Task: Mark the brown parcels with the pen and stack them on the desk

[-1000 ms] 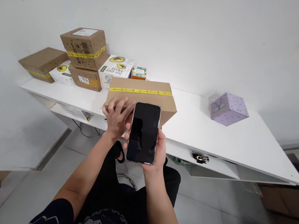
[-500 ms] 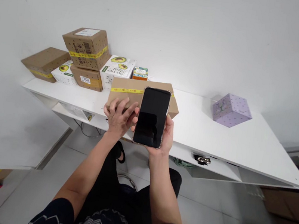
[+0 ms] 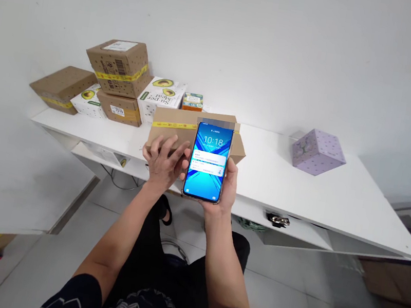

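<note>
A smartphone [image 3: 203, 185] with a lit blue lock screen reading 10:18 stands upright in the grip of my right hand [image 3: 228, 191]. That hand's thumb lies along the phone's right edge, and its fingertips curl round the left edge. My left hand [image 3: 163, 168] lies at the near side of a long cardboard box [image 3: 173, 134] with yellow tape, its fingers bent and apart, holding nothing. The fingertips of my left hand are close beside the phone's left edge. Part of the box is hidden behind the phone and my hands.
The long box sits on a white desk [image 3: 275, 180]. At the left stand several cardboard boxes [image 3: 120, 67] and white avocado-print boxes [image 3: 163, 98], some stacked. A small orange-and-blue box [image 3: 193, 101] is behind. A purple box [image 3: 318, 152] stands at the right. The shelf below holds a dark clip-like object [image 3: 278, 220].
The phone's screen has gone from black to a lit blue lock screen with notifications. Both hands have stayed nearly where they were.
</note>
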Demonstrator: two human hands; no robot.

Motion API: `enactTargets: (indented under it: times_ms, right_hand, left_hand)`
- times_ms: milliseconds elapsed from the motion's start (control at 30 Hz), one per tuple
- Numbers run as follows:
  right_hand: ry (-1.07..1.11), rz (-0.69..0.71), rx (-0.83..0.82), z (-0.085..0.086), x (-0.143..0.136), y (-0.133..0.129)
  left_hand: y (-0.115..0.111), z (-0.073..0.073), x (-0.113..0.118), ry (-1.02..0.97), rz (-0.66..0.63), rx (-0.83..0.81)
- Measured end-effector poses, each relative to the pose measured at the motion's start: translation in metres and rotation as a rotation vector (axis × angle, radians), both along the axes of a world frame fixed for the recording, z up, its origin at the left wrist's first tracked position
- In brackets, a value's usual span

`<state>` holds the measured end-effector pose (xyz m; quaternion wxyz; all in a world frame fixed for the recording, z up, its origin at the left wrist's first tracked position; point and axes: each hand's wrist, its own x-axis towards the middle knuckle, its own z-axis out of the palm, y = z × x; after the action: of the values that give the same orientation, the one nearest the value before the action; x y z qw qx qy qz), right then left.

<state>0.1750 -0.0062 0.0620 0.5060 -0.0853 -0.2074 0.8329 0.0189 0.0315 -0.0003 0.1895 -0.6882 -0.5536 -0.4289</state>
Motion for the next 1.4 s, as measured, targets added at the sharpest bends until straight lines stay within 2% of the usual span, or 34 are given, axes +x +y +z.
enactTargets:
  times_ms: [300, 367, 433, 533, 600, 633, 667, 767, 833, 900, 967, 1067, 1233, 1333, 1400]
  right_hand:
    - [-0.062, -0.053, 0.019, 0.001, 0.010, -0.004]
    - [-0.133, -0.146, 0.035, 0.003, 0.021, -0.010]
    - [-0.262, -0.342, 0.049, 0.000, 0.038, -0.016]
    - [-0.639, -0.804, 0.018, -0.018, 0.074, -0.019]
    - [-1.071, -1.075, -0.030, -0.038, 0.101, -0.015]
    - [-1.338, -1.116, -0.026, -0.048, 0.114, -0.011]
    - [-1.589, -1.105, -0.017, -0.059, 0.125, -0.007]
    - [-2.178, -0.915, -0.015, -0.088, 0.149, 0.006]
    - [-2.423, -0.803, 0.014, -0.104, 0.155, 0.014]
    - [-2.572, -0.733, 0.097, -0.115, 0.157, 0.022]
    - [-2.637, -0.703, 0.169, -0.123, 0.158, 0.028]
    - [-2.645, -0.691, 0.179, -0.128, 0.160, 0.035]
    - [-2.548, -0.613, 0.106, -0.122, 0.163, 0.039]
    - [-2.295, -0.718, 0.149, -0.111, 0.157, 0.039]
    - [-1.946, -0.761, 0.224, -0.100, 0.147, 0.039]
  left_hand:
    - [-0.002, 0.003, 0.003, -0.024, 0.020, -0.059]
    - [-0.002, 0.005, 0.003, -0.024, 0.025, -0.079]
    - [-0.003, 0.007, 0.004, -0.023, 0.025, -0.104]
    - [-0.004, 0.008, 0.004, -0.025, 0.024, -0.131]
    - [-0.005, 0.009, 0.004, -0.026, 0.023, -0.135]
    - [-0.005, 0.009, 0.004, -0.026, 0.023, -0.135]
    - [-0.005, 0.009, 0.004, -0.026, 0.024, -0.134]
    - [-0.005, 0.008, 0.004, -0.026, 0.020, -0.125]
    - [-0.005, 0.008, 0.004, -0.035, 0.013, -0.121]
    - [-0.005, 0.009, 0.003, -0.047, 0.005, -0.127]
    - [-0.005, 0.010, 0.003, -0.050, 0.003, -0.137]
    - [-0.006, 0.010, 0.003, -0.028, 0.011, -0.133]
    - [-0.006, 0.009, 0.003, 0.005, 0.028, -0.095]
    - [-0.006, 0.010, 0.002, 0.020, 0.016, -0.080]
    - [-0.008, 0.010, 0.001, 0.012, -0.019, -0.063]
